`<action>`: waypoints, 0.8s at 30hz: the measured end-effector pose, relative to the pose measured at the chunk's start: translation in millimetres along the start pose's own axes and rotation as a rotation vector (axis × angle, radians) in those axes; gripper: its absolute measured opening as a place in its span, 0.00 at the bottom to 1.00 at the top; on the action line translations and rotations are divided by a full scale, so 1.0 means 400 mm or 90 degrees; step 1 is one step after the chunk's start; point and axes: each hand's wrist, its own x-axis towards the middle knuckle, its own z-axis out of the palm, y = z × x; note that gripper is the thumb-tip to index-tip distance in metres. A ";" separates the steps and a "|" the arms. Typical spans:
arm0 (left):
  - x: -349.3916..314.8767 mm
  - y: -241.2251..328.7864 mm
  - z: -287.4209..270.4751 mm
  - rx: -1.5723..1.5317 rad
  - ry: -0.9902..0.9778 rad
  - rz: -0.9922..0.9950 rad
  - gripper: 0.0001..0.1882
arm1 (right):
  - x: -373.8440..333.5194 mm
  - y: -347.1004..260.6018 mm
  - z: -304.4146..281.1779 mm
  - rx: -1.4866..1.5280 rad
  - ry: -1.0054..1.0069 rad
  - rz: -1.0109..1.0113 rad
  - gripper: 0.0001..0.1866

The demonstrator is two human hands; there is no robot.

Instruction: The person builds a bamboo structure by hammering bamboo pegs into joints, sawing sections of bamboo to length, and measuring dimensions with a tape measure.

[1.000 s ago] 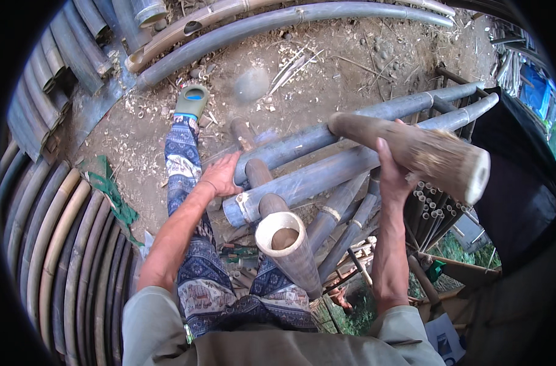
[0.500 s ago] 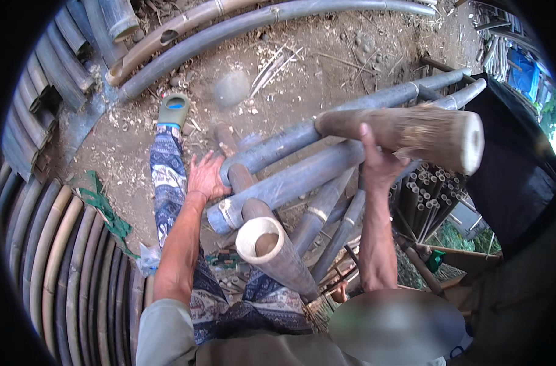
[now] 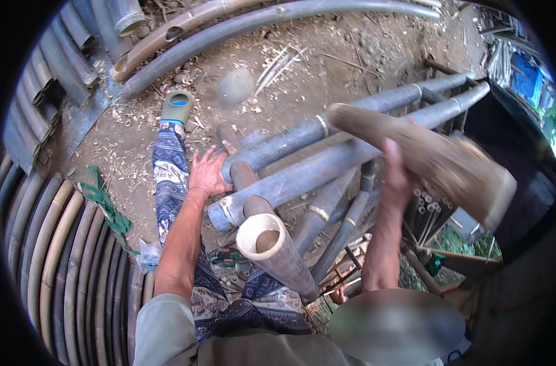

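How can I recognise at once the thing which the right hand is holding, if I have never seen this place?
Find the two long grey poles running side by side toward the upper right. In front of them in this view, gripped in the right hand, is a brown club. Unlike the poles, it is short, brown and clearly broader at one end.

Swung brown club (image 3: 436,149) round: thick end pointing near 3 o'clock half a second ago, now near 4 o'clock. Carried right grip (image 3: 401,177) along, slightly toward 4 o'clock. Blurred hollow of pale end face past making out. Uncovered pale ring (image 3: 322,126) on upper pole (image 3: 284,146), just off club's narrow end toward 8 o'clock.
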 end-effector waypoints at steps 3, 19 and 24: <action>0.001 -0.001 0.007 0.007 0.018 0.005 0.47 | 0.040 -0.140 -0.060 0.089 0.068 -0.105 0.27; -0.001 0.009 -0.014 0.003 0.009 0.005 0.47 | 0.002 -0.055 -0.054 0.012 0.038 -0.110 0.35; 0.020 0.024 -0.007 -0.004 -0.022 -0.008 0.50 | -0.011 0.084 0.026 -0.114 -0.011 -0.007 0.32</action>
